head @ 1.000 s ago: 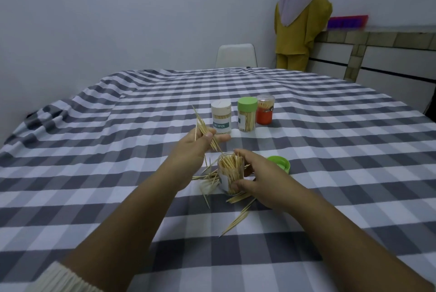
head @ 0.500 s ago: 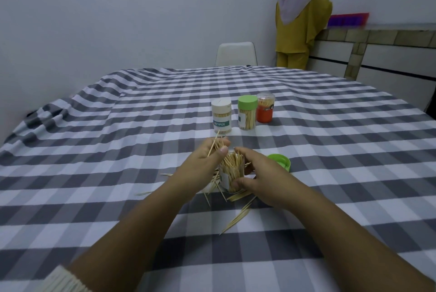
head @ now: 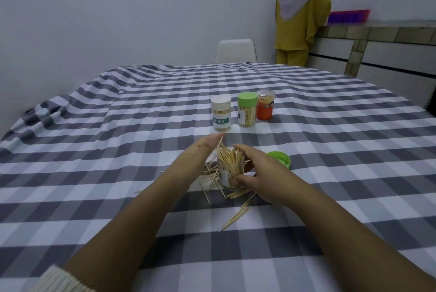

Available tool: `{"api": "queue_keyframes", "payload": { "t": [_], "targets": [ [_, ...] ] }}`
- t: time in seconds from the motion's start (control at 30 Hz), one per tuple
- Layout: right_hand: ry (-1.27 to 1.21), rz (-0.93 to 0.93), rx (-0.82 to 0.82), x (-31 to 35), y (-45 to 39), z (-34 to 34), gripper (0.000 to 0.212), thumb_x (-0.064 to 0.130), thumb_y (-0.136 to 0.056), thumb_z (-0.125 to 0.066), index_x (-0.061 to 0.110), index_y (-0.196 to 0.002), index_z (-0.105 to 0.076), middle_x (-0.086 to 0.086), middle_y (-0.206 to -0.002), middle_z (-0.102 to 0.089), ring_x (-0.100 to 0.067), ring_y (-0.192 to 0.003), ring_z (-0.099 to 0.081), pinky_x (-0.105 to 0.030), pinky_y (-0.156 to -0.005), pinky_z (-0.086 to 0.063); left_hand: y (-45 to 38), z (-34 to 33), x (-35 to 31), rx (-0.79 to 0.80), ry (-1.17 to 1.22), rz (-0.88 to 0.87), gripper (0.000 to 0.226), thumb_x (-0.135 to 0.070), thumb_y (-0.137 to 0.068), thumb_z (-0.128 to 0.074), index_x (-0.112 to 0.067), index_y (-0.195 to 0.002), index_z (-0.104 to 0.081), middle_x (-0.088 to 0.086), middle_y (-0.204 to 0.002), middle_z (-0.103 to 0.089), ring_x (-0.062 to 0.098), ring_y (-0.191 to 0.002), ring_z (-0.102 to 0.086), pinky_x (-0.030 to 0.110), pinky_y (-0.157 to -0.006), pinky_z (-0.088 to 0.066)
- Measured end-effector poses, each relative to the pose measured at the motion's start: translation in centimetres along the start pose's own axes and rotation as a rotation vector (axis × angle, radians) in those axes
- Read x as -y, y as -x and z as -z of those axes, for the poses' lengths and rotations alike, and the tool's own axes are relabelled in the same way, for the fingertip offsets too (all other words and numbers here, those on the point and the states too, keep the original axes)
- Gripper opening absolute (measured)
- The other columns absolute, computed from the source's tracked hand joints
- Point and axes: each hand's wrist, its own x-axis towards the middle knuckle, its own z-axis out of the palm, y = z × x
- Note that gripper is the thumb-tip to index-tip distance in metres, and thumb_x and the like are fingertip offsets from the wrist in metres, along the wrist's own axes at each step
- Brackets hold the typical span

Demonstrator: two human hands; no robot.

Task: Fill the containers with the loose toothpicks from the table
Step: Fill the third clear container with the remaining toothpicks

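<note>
Both forearms reach forward, converging. The left hand (head: 203, 150) is blurred, its fingers extended and pointing forward. The right hand (head: 257, 169) curls, thumb low and fingers arched above.

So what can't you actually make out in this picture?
- Left hand, head view: motion blur hides whether its fingers still pinch any toothpicks.
- Open container: the right hand wraps its far side and base.
- Loose toothpicks: too thin and tangled to count, and some lie under the hands.
- Label on the white-lidded container: its first letters curve out of sight.
</note>
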Motion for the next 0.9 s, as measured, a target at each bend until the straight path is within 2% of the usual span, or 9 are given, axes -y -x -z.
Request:
{"api": "queue_keyframes", "payload": {
  "t": [0.1,0.2,0.23,0.3,0.37,0.53,0.67,0.83,0.9],
  "targets": [
    [-0.002,-0.004,0.009,0.1,0.0,0.0,0.068,0.022,-0.085,-0.067,0.03,-0.142,-0.031,0.008,-0.129,-0.052,-0.008,-0.113,-0.05,-0.031,-0.096,-0.048,-0.1,1.1,0.1,-0.057,0.04,-0.001,0.053,-0.071,-0.072,-0.028,-0.05,-0.114,-0.052,-0.001,-0.154,-0.029,0.028,-0.14,-0.025,0.044,-0.109,-0.025],
    [0.005,-0.01,0.015,0.1,0.0,0.1,0.069,0.023,-0.085,-0.067,0.031,-0.143,-0.03,0.009,-0.13,-0.051,-0.008,-0.114,-0.05,-0.032,-0.097,-0.047,-0.1,2.3,0.5,-0.054,0.041,0.013,0.053,-0.072,-0.071,-0.031,-0.045,-0.109,-0.058,-0.002,-0.148,-0.038,0.025,-0.136,-0.031,0.045,-0.109,-0.024],
    [0.005,-0.015,0.017,0.1,0.0,0.1,0.07,0.022,-0.085,-0.067,0.031,-0.143,-0.03,0.009,-0.13,-0.051,-0.008,-0.113,-0.05,-0.031,-0.096,-0.047,-0.1,2.6,0.7,-0.053,0.032,0.007,0.049,-0.07,-0.074,-0.035,-0.043,-0.105,-0.061,-0.006,-0.14,-0.047,0.019,-0.129,-0.039,0.04,-0.106,-0.03],
    [0.001,-0.015,0.02,0.2,0.1,0.1,0.07,0.022,-0.085,-0.067,0.031,-0.143,-0.03,0.009,-0.129,-0.052,-0.007,-0.112,-0.05,-0.03,-0.096,-0.048,-0.1,2.8,0.9,-0.043,0.005,-0.051,0.025,-0.055,-0.084,-0.049,-0.04,-0.097,-0.064,-0.02,-0.112,-0.06,-0.007,-0.103,-0.053,0.018,-0.086,-0.04],
    [-0.004,-0.011,0.017,0.3,0.1,0.1,0.07,0.022,-0.084,-0.068,0.03,-0.142,-0.03,0.008,-0.128,-0.052,-0.008,-0.111,-0.051,-0.031,-0.095,-0.048,-0.2,2.4,0.8,-0.069,0.02,-0.153,0.014,-0.037,-0.084,-0.06,-0.036,-0.095,-0.067,-0.026,-0.096,-0.064,-0.017,-0.088,-0.058,0.005,-0.069,-0.042],
    [-0.012,-0.004,0.003,0.3,0.2,0.0,0.068,0.022,-0.084,-0.068,0.03,-0.141,-0.033,0.007,-0.126,-0.054,-0.009,-0.11,-0.052,-0.029,-0.091,-0.049,-0.5,0.3,0.6,-0.196,0.048,-0.266,0.012,-0.028,-0.084,-0.065,-0.029,-0.095,-0.071,-0.021,-0.089,-0.068,-0.01,-0.088,-0.062,0.006,-0.07,-0.048],
    [-0.025,-0.006,-0.002,0.1,0.2,-0.1,0.069,0.021,-0.083,-0.069,0.031,-0.141,-0.033,0.007,-0.125,-0.055,-0.009,-0.11,-0.053,-0.03,-0.091,-0.051,-0.5,-0.1,0.7,-0.166,-0.058,-0.267,0.009,-0.03,-0.088,-0.063,-0.037,-0.085,-0.068,-0.02,-0.087,-0.069,-0.004,-0.088,-0.063,0.014,-0.074,-0.046],
    [-0.013,-0.009,-0.002,0.2,0.2,-0.1,0.07,0.022,-0.084,-0.068,0.031,-0.143,-0.03,0.007,-0.13,-0.053,-0.009,-0.113,-0.052,-0.027,-0.09,-0.05,0.0,-0.1,0.5,-0.141,0.02,-0.387,0.022,-0.028,-0.091,-0.056,-0.041,-0.107,-0.061,-0.021,-0.111,-0.062,-0.009,-0.107,-0.055,0.007,-0.08,-0.046],
    [-0.02,-0.005,-0.001,0.3,0.2,0.0,0.068,0.021,-0.085,-0.067,0.031,-0.142,-0.032,0.007,-0.128,-0.054,-0.008,-0.112,-0.052,-0.024,-0.087,-0.05,-0.1,-0.4,0.5,-0.174,-0.036,-0.415,0.022,-0.027,-0.088,-0.061,-0.04,-0.106,-0.063,-0.019,-0.109,-0.064,-0.004,-0.108,-0.058,0.016,-0.088,-0.049]
  ]
}}
